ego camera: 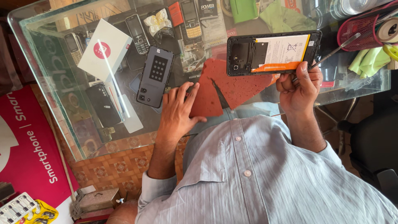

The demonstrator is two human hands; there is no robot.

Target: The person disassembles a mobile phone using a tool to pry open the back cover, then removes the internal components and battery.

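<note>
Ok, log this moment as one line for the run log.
right hand: holds opened phone, battery showing | left hand: flat on red mat | back cover: lying on glass table

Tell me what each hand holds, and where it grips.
Right hand grips the opened black smartphone at its lower long edge. Left hand holds nothing, resting flat by the red mat.

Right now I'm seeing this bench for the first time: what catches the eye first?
The opened smartphone, back off and battery showing, held up in the right hand at upper right. Below it, a red mat on the glass table, the left hand resting on its edge beside a dark back cover.
</note>
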